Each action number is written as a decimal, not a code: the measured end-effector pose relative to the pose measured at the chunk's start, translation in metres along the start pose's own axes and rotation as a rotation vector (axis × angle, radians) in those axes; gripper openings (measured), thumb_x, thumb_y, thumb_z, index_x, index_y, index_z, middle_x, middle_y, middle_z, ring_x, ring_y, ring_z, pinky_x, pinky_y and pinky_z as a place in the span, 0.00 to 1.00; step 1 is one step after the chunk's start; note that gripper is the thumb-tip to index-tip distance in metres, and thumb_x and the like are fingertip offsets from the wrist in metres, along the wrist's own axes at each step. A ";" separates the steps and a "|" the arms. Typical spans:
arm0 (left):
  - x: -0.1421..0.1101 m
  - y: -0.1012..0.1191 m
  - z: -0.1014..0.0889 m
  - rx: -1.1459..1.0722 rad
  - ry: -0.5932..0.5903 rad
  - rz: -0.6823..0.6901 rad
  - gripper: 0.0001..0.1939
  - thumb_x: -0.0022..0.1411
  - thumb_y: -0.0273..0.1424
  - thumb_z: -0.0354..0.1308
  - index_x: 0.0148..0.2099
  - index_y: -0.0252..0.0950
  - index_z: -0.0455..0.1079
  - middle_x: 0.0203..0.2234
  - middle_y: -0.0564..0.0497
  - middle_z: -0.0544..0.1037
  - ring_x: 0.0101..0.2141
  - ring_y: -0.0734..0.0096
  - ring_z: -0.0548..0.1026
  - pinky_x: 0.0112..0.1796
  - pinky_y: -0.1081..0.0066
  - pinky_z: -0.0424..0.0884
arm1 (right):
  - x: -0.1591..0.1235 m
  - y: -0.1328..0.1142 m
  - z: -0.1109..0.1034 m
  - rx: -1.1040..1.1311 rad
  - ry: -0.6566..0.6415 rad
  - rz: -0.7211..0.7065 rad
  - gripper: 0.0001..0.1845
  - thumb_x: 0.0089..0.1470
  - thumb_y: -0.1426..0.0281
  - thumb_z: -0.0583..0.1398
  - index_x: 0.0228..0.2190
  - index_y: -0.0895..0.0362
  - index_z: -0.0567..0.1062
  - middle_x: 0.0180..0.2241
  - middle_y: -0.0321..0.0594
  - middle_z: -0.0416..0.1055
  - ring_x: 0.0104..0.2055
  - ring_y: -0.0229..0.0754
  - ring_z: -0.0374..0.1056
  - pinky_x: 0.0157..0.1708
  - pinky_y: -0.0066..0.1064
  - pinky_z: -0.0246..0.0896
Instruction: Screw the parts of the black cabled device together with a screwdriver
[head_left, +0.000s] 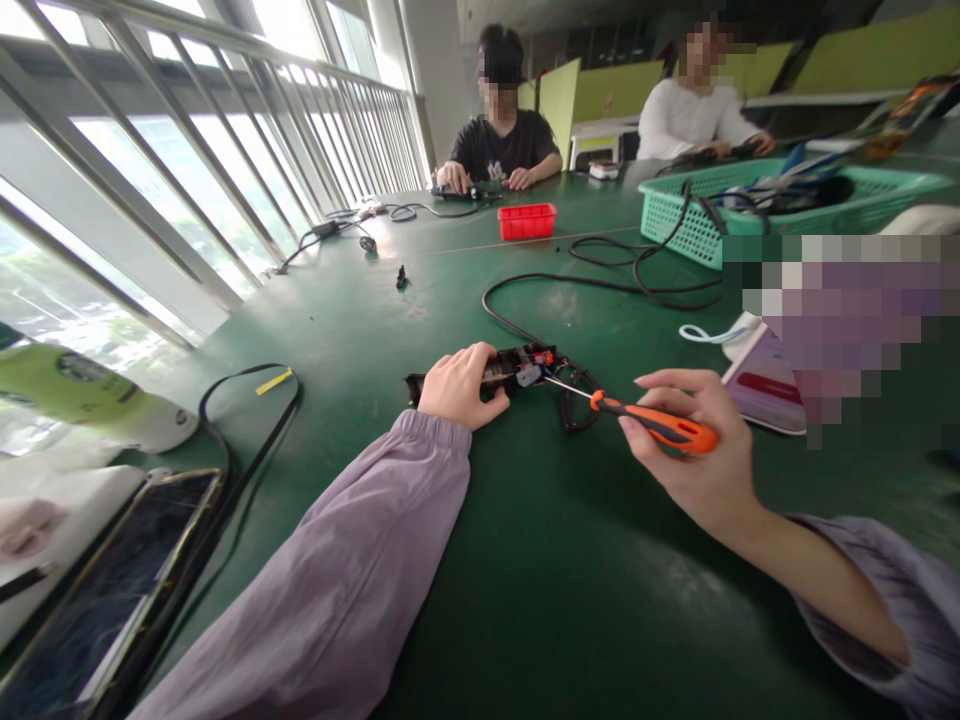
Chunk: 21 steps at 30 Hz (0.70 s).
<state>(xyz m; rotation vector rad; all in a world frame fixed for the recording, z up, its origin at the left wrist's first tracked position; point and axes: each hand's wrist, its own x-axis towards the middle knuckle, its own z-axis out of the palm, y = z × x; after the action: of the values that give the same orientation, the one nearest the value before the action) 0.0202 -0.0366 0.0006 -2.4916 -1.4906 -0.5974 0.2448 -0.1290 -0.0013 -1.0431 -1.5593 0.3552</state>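
My left hand [459,388] is closed over the body of an opened black corded device [511,366] and holds it down on the green table. Wires, a grey part and a small red-orange part show at the device's exposed right end. In my right hand [697,455] is a screwdriver [656,424] with an orange and black handle. Its thin shaft points left, and the tip is at or very near the grey part; whether it touches I cannot tell. A black cable [517,275] runs from behind the device toward the back right.
A red tray [527,222] and a green basket [679,215] of cables and tools stand farther back. One small black part [401,277] lies left of centre. At left are a phone [112,590], a strap [251,460] and a bottle [82,385]. Two people sit across the table.
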 end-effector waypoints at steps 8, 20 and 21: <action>0.000 0.001 -0.001 -0.002 -0.011 -0.007 0.16 0.50 0.35 0.53 0.43 0.37 0.62 0.33 0.49 0.75 0.38 0.62 0.74 0.39 0.67 0.67 | -0.001 0.001 -0.001 0.010 -0.065 0.047 0.16 0.47 0.74 0.61 0.39 0.52 0.65 0.21 0.28 0.60 0.20 0.33 0.59 0.20 0.27 0.56; 0.000 0.002 -0.003 -0.004 -0.021 -0.020 0.17 0.50 0.35 0.53 0.44 0.37 0.62 0.34 0.49 0.75 0.38 0.61 0.74 0.40 0.66 0.67 | 0.000 0.001 -0.001 -0.018 -0.038 0.046 0.18 0.45 0.73 0.62 0.39 0.52 0.65 0.23 0.30 0.62 0.22 0.35 0.61 0.23 0.30 0.59; 0.000 0.002 -0.003 -0.005 -0.021 -0.021 0.17 0.51 0.35 0.53 0.44 0.37 0.62 0.34 0.49 0.75 0.39 0.61 0.74 0.40 0.66 0.67 | -0.001 0.000 -0.002 -0.033 -0.061 0.065 0.14 0.47 0.72 0.61 0.37 0.52 0.65 0.21 0.28 0.61 0.20 0.33 0.59 0.20 0.28 0.56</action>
<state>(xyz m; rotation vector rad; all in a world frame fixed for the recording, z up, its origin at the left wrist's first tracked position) 0.0214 -0.0385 0.0036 -2.4971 -1.5262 -0.5811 0.2464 -0.1300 -0.0010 -1.1196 -1.5928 0.4103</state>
